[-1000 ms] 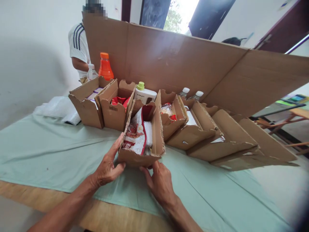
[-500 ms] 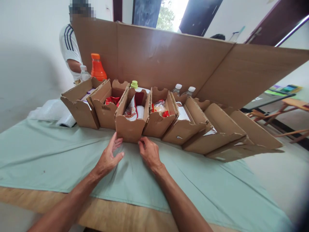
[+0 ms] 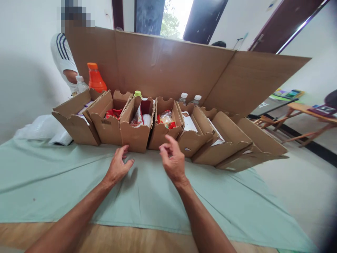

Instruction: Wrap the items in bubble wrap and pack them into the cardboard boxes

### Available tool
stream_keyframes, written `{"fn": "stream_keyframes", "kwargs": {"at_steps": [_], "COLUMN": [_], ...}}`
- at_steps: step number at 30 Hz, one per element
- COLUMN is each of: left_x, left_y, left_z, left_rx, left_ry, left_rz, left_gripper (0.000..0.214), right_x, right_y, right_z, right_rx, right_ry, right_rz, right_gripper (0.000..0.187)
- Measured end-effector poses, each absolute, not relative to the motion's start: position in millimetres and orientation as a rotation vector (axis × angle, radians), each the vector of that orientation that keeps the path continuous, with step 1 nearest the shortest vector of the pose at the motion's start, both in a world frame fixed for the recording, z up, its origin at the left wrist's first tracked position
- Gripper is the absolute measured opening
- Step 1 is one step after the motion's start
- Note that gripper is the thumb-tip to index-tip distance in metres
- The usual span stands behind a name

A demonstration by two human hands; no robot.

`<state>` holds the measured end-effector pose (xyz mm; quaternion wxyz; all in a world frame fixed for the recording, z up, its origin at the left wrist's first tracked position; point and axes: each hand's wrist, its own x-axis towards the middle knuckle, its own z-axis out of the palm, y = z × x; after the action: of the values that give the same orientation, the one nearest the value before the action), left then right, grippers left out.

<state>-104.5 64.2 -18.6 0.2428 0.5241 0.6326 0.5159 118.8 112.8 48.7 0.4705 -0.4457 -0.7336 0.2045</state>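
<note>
Several open-topped cardboard boxes stand in a row across the green tablecloth [image 3: 147,207]. My left hand [image 3: 119,166] is at the lower front of the third box from the left [image 3: 133,138], fingers apart and holding nothing; whether its fingertips touch the cardboard I cannot tell. That box holds a red-and-white packet [image 3: 138,117] and a white roll-like item [image 3: 146,119]. My right hand [image 3: 172,158], open with bent fingers and nothing in it, hovers before the fourth box [image 3: 159,140]. Inside the fourth box is a clear packet with red parts [image 3: 166,118].
Behind the boxes rises a large cardboard panel [image 3: 168,66]. An orange bottle [image 3: 96,79] and several other bottles stand behind the row. Bubble wrap [image 3: 39,128] lies at the left. A person in a white sleeve [image 3: 62,52] is beyond the panel; wooden furniture [image 3: 302,107] stands right.
My right hand has lifted from the third box's lower right corner and shifted right, its fingers loosening. The third box sits slightly farther back, nearly level with its neighbours. The camera view has shifted.
</note>
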Motion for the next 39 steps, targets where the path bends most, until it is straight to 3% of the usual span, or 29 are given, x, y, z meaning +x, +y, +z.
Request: {"fn": "stream_keyframes", "kwargs": {"at_steps": [4,6,10,15,18,20,23,29,33,39], "left_x": [-100.3,-102.5,-108.5,-114.1,-116.1,-116.2,-114.0,-107.8,-108.1,-107.6], "left_y": [63.1,63.3,65.5,68.4,68.0,67.1,65.4,63.6,62.0,60.5], "left_z": [-25.6,-24.2,-20.7,-17.6,-16.1,-15.9,-16.7,-19.1,-19.5,-16.5], "left_rx": [1.458,1.440,1.426,1.453,1.455,1.453,1.451,1.432,1.527,1.591], "left_ry": [1.758,1.788,1.781,1.705,1.691,1.679,1.660,1.631,1.594,1.534], "left_rz": [1.466,1.489,1.515,1.484,1.479,1.479,1.480,1.475,1.448,1.371], "left_gripper": [0.058,0.055,0.050,0.045,0.044,0.045,0.047,0.051,0.056,0.060], "right_x": [123.7,119.8,109.9,107.1,113.0,117.2,114.1,69.3,55.3,68.1], "right_y": [139.6,152.9,162.7,149.3,136.6,126.9,117.0,138.9,156.5,156.7], "right_z": [99.4,114.9,121.6,114.5,119.3,128.3,146.6,164.2,155.7,146.6], "right_rx": [-1.228,-1.369,-1.498,-1.502,-1.488,-1.419,-1.204,-0.957,-1.008,-1.010], "right_ry": [-1.885,-2.037,-2.123,-2.123,-2.119,-2.104,-2.080,-2.433,-2.583,-2.511], "right_rz": [0.469,0.427,0.351,0.331,0.350,0.367,0.181,-0.396,-0.384,-0.356], "right_gripper": [0.066,0.056,0.019,0.016,0.022,0.038,0.049,0.028,0.012,0.012]}}
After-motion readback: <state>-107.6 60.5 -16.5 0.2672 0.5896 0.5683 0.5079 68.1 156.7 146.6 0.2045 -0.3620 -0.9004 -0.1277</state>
